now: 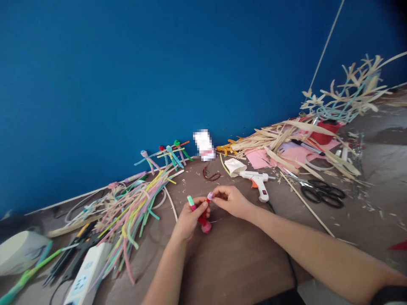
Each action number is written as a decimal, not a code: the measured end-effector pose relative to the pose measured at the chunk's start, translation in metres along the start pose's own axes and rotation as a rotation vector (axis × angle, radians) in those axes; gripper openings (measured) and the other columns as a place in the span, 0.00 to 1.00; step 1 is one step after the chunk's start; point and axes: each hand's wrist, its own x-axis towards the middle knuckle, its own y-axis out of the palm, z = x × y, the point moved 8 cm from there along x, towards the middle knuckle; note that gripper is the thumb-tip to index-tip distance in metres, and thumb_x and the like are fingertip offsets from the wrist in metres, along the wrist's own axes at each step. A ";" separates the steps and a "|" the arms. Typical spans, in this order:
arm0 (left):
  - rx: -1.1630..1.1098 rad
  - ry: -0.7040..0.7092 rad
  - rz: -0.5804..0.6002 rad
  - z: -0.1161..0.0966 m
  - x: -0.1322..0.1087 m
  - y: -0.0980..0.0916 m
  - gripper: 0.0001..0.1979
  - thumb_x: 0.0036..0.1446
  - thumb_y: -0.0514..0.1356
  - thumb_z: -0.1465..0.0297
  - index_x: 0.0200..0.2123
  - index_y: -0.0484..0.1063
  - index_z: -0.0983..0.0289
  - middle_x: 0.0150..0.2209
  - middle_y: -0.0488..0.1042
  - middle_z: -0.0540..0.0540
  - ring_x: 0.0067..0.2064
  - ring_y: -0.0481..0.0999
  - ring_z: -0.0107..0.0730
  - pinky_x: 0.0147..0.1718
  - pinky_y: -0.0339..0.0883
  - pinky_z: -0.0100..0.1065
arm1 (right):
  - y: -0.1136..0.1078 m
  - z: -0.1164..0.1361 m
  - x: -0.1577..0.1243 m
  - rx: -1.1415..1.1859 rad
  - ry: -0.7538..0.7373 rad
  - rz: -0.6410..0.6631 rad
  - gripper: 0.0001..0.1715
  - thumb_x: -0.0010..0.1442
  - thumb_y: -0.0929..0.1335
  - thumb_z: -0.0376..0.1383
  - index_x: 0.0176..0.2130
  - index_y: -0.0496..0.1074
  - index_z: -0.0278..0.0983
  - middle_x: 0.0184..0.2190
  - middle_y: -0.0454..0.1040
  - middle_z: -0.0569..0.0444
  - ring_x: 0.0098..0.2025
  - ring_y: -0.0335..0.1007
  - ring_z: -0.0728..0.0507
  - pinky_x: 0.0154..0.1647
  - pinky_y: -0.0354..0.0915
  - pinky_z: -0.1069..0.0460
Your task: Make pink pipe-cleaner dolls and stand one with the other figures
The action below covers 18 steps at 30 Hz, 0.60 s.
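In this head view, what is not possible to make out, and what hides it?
Head view:
- Red pipe-cleaner piece: its middle is hidden by the left hand.
- White card: pixelated, so its print is unreadable.
- White power strip: cut off by the bottom edge.

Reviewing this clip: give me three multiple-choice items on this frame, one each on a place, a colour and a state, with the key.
1. Where is the hot glue gun?
A) on the power strip
B) on the table, beyond the right hand
C) on the wall

2. What colour is the wall?
A) green
B) white
C) blue

3. What state are the scissors in?
A) lying on the table
B) held up in the air
C) hanging on the wall

1 B: it lies on the brown table.
2 C: the wall shows deep blue.
3 A: they rest flat, while the left hand and right hand hold a red craft piece.
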 end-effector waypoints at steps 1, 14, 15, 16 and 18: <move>0.007 0.000 0.015 -0.001 0.000 -0.001 0.10 0.46 0.59 0.64 0.29 0.67 0.66 0.21 0.65 0.48 0.22 0.66 0.22 0.22 0.57 0.24 | 0.000 0.001 0.000 -0.028 -0.013 0.004 0.06 0.48 0.64 0.31 0.28 0.70 0.35 0.23 0.71 0.57 0.23 0.63 0.52 0.24 0.59 0.57; 0.781 0.180 0.303 -0.027 -0.017 0.011 0.11 0.49 0.54 0.66 0.26 0.72 0.67 0.22 0.68 0.50 0.25 0.63 0.25 0.24 0.55 0.26 | 0.016 -0.008 -0.007 -0.361 0.039 0.534 0.06 0.47 0.63 0.30 0.28 0.70 0.34 0.22 0.70 0.58 0.23 0.60 0.52 0.23 0.56 0.58; 0.831 0.208 0.324 -0.028 -0.019 0.015 0.11 0.49 0.54 0.67 0.25 0.72 0.67 0.21 0.68 0.50 0.25 0.63 0.25 0.24 0.55 0.26 | 0.017 -0.009 -0.008 -0.379 0.054 0.556 0.07 0.47 0.63 0.30 0.28 0.70 0.34 0.22 0.70 0.58 0.22 0.60 0.52 0.22 0.56 0.58; 0.874 0.231 0.336 -0.029 -0.019 0.019 0.11 0.50 0.53 0.67 0.24 0.72 0.67 0.21 0.67 0.50 0.24 0.63 0.25 0.24 0.54 0.25 | 0.018 -0.011 -0.009 -0.402 0.077 0.572 0.07 0.47 0.63 0.29 0.28 0.70 0.34 0.22 0.70 0.58 0.22 0.59 0.53 0.22 0.55 0.58; 0.943 0.270 0.327 -0.029 -0.020 0.025 0.11 0.50 0.53 0.68 0.22 0.71 0.67 0.20 0.66 0.49 0.23 0.62 0.24 0.23 0.53 0.25 | 0.019 -0.017 -0.010 -0.449 0.139 0.589 0.08 0.46 0.63 0.29 0.28 0.70 0.34 0.21 0.69 0.58 0.21 0.59 0.53 0.21 0.54 0.59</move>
